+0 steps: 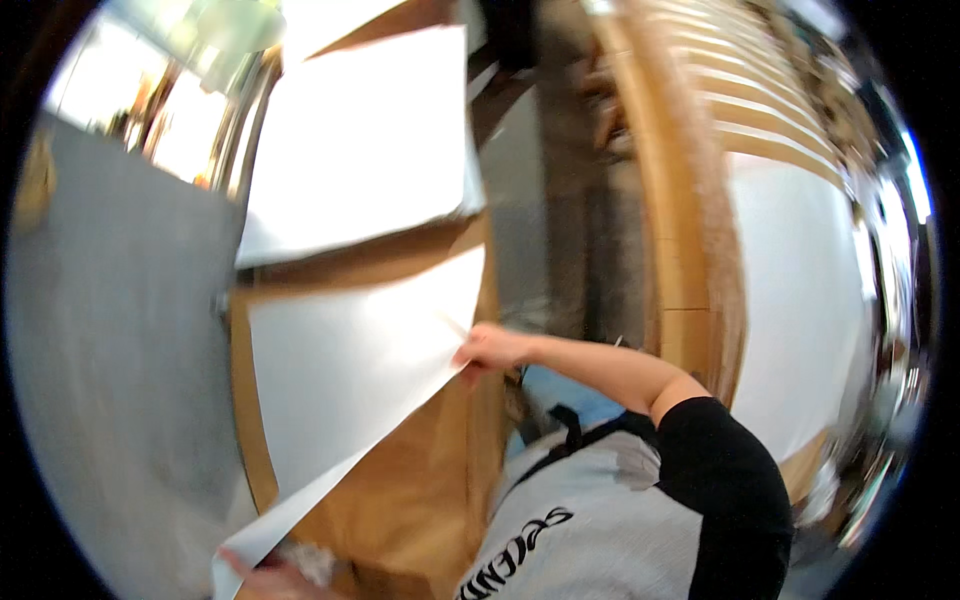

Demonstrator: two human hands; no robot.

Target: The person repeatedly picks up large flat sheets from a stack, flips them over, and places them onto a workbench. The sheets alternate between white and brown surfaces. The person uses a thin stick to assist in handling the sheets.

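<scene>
A large white sheet (350, 360), like paper or thin board, stretches over a brown tabletop (420, 480). My right hand (492, 347) pinches it at the right-hand edge, fingers closed. Low on the left, my left hand (275, 580) grips the near left corner, which reaches past the tabletop; this hand is blurred and partly cut off by the frame. Between the two hands the near edge runs slanted and looks slightly lifted. Just beyond lies a stack of white sheets (360, 140), with a brown strip between it and the held sheet.
To the right runs a long wooden bench (685, 310) with white sheets (800, 290) on it, the farther ones overlapping in a row. A dark floor gap (590, 250) separates the two work surfaces. Grey floor (120, 350) lies to the left.
</scene>
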